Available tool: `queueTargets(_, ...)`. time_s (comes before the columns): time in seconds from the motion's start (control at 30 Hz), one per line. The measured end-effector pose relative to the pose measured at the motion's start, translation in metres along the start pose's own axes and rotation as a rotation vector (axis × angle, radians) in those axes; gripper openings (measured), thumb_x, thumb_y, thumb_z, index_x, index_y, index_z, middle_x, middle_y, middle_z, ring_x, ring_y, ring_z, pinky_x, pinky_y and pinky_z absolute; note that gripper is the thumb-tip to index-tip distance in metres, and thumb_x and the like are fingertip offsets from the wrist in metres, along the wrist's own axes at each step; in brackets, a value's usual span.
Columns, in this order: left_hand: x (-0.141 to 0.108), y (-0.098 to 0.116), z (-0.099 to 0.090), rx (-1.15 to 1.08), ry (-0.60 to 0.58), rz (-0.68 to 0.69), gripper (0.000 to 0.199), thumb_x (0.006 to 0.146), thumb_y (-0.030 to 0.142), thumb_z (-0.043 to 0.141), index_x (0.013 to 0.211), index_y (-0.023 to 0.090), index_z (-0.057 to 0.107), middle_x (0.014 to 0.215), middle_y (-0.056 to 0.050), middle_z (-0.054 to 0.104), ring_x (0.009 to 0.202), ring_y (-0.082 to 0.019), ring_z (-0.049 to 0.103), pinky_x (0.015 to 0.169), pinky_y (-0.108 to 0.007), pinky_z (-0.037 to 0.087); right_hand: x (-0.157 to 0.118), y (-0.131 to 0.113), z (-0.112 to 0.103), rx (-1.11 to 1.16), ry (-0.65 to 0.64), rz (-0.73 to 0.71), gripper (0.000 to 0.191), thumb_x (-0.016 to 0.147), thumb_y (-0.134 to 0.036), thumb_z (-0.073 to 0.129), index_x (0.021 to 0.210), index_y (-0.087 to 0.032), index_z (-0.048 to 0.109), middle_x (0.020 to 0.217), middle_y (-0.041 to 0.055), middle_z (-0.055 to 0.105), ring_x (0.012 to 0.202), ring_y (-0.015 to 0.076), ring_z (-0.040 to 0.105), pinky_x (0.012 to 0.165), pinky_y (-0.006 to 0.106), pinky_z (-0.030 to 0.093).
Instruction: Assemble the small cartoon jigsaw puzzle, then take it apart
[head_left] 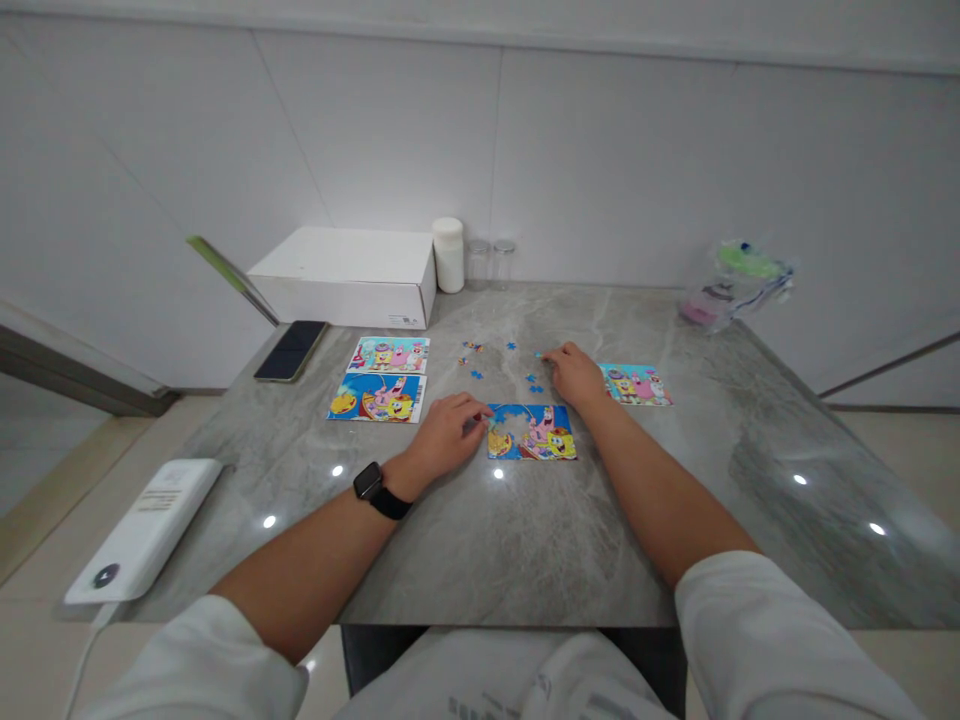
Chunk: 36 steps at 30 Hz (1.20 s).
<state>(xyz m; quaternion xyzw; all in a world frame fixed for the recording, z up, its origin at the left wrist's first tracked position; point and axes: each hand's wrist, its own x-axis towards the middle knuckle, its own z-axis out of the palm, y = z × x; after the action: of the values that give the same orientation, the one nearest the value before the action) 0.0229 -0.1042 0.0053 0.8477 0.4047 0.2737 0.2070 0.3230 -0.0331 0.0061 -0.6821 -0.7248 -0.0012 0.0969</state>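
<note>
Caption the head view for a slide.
Left hand at a partly assembled puzzle, right hand among loose pieces.

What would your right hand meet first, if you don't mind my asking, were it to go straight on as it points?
Probably the small blue puzzle piece at the right hand's fingertips, though contact is unclear.

From multicoloured rectangular cardboard jigsaw (531, 433) on grey marbled table (487, 560): small multicoloured flat jigsaw pieces (511, 346), 11 to 12 o'clock; two multicoloured rectangular cards (376, 397), one behind other, 10; black rectangular phone (292, 351), white cardboard box (337, 280), 10; white cylindrical bottle (449, 256) beside box, 11; clear cylindrical jars (503, 266) beside bottle, 12; clear crumpled plastic bag (733, 288), 2.
</note>
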Motion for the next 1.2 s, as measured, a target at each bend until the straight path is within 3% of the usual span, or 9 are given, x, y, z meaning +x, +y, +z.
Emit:
queueTargets(0.1, 0.000, 0.001, 0.000, -0.008, 0.010, -0.002, 0.021, 0.100, 0.023, 0.060, 0.112, 0.022, 0.077, 0.103, -0.006, 0.073, 0.095, -0.020, 0.068, 0.087, -0.035, 0.051, -0.002, 0.001, -0.002, -0.009, 0.031, 0.036, 0.034, 0.104, -0.021, 0.049, 0.125, -0.020, 0.076, 0.130, 0.0149, 0.067, 0.114, 0.0268, 0.066, 0.094, 0.033, 0.050)
queueTargets(0.33, 0.001, 0.001, -0.001, 0.005, 0.005, 0.010, 0.021, 0.100, 0.024, 0.059, 0.112, 0.022, 0.077, 0.102, -0.006, 0.073, 0.095, -0.020, 0.067, 0.086, -0.036, 0.051, -0.004, 0.001, -0.004, -0.002, -0.004, 0.000, 0.035, 0.106, -0.030, 0.053, 0.133, -0.021, 0.073, 0.131, 0.0157, 0.067, 0.115, 0.0275, 0.066, 0.095, 0.033, 0.050)
queueTargets(0.57, 0.001, 0.003, -0.003, 0.008, 0.001, -0.013, 0.022, 0.100, 0.023, 0.059, 0.113, 0.022, 0.077, 0.102, -0.006, 0.073, 0.092, -0.020, 0.067, 0.085, -0.035, 0.051, 0.002, 0.011, -0.012, 0.020, -0.119, -0.015, 0.020, 0.097, -0.024, 0.065, 0.110, -0.018, 0.078, 0.114, 0.0124, 0.075, 0.108, 0.0243, 0.068, 0.092, 0.031, 0.049)
queueTargets(0.83, 0.000, 0.001, -0.002, -0.014, 0.020, 0.002, 0.022, 0.101, 0.024, 0.059, 0.115, 0.021, 0.075, 0.102, -0.006, 0.072, 0.092, -0.019, 0.066, 0.084, -0.034, 0.052, 0.006, 0.018, -0.024, 0.023, -0.328, -0.007, 0.025, 0.088, -0.017, 0.071, 0.112, -0.020, 0.079, 0.107, 0.0076, 0.081, 0.095, 0.0205, 0.072, 0.081, 0.028, 0.049)
queueTargets(1.07, -0.001, 0.001, -0.002, -0.014, 0.015, -0.010, 0.023, 0.101, 0.025, 0.059, 0.117, 0.022, 0.075, 0.105, -0.007, 0.072, 0.095, -0.020, 0.067, 0.084, -0.034, 0.052, 0.004, 0.017, -0.032, 0.003, -0.373, -0.007, 0.018, 0.086, -0.016, 0.072, 0.101, -0.020, 0.081, 0.103, 0.0077, 0.081, 0.090, 0.0211, 0.072, 0.076, 0.028, 0.047)
queueTargets(1.2, -0.001, 0.000, -0.001, -0.019, 0.023, 0.001, 0.022, 0.101, 0.024, 0.060, 0.117, 0.022, 0.075, 0.106, -0.007, 0.071, 0.095, -0.019, 0.066, 0.083, -0.033, 0.052, 0.001, 0.010, -0.039, 0.054, -0.356, -0.025, 0.027, 0.088, -0.015, 0.069, 0.112, -0.020, 0.080, 0.102, 0.0060, 0.081, 0.089, 0.0199, 0.072, 0.076, 0.026, 0.047)
